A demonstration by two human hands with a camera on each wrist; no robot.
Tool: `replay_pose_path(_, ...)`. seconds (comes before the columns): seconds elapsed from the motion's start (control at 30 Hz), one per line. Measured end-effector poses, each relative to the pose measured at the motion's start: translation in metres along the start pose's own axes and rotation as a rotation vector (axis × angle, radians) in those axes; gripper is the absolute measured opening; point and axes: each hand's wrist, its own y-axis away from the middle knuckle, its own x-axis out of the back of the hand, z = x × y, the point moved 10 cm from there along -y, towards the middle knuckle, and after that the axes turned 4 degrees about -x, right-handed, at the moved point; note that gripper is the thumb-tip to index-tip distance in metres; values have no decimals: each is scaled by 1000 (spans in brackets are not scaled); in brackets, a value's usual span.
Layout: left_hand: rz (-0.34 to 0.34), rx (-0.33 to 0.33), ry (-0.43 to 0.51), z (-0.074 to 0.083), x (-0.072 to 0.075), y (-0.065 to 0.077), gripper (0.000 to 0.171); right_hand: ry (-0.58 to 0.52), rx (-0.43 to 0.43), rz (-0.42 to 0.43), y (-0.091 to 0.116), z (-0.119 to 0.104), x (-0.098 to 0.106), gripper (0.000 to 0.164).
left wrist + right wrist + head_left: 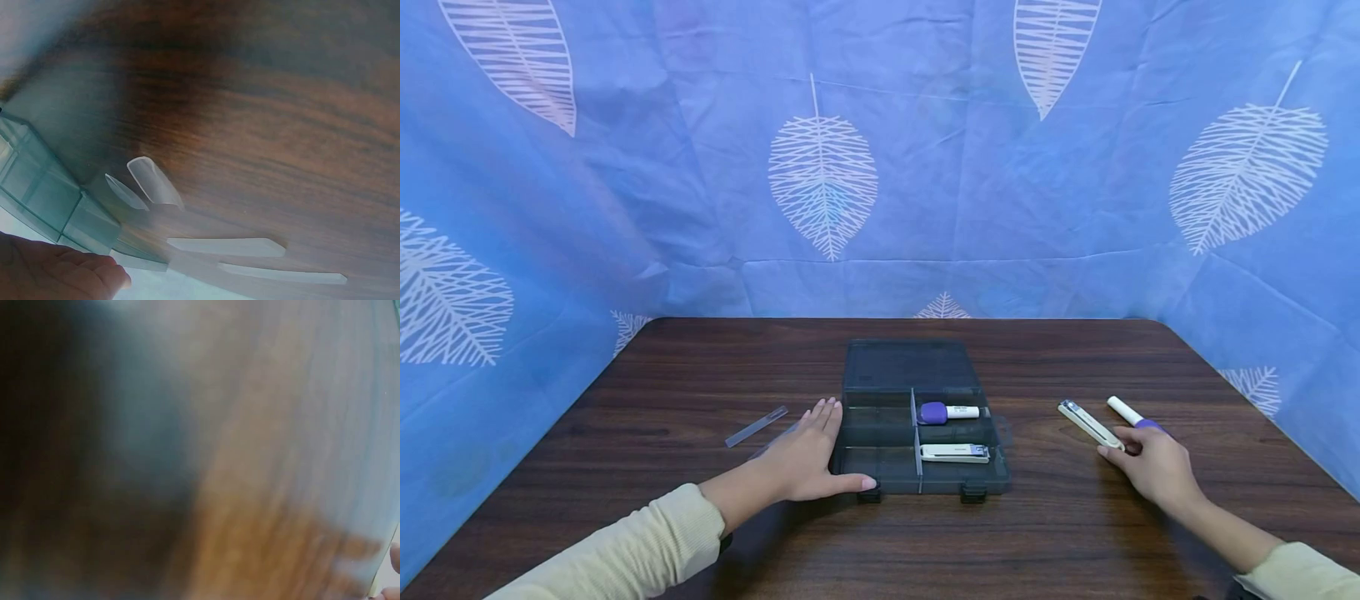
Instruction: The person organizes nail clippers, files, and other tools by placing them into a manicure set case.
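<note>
My left hand (808, 450) lies with straight fingers along the left side of a dark see-through divided box (880, 458), thumb at its front edge. The box's lid (910, 364) is folded back. Its right-hand compartments hold a purple-and-white stick (947, 413) and, nearer the front, a cream nail clipper (953, 452). On the right, my right hand (1157, 471) pinches the near end of a second nail clipper (1090, 425) between thumb and fingers. Just beyond these fingers lies another white-and-purple stick (1126, 411), its purple end partly hidden by the hand.
Clear plastic strips lie left of the box; one strip (756, 427) shows fully in the head view, another partly behind my left hand. The left wrist view shows several clear pieces (226, 247) on the dark wooden table (760, 358). A blue leaf-patterned cloth (910, 192) hangs behind.
</note>
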Motion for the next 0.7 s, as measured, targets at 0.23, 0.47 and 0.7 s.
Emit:
replay_pose_path(0.23, -1, -4, -3, 1, 1, -1, 109, 16, 5, -43, -5, -1, -3, 24)
replay_pose_path(0.47, -10, -1, 1, 1, 0, -1, 109, 6, 2, -122, -9, -4, -7, 16)
replay_pose_path(0.7, -11, 1, 5, -1, -1, -1, 110, -12, 45, -166, -8, -11, -8, 10)
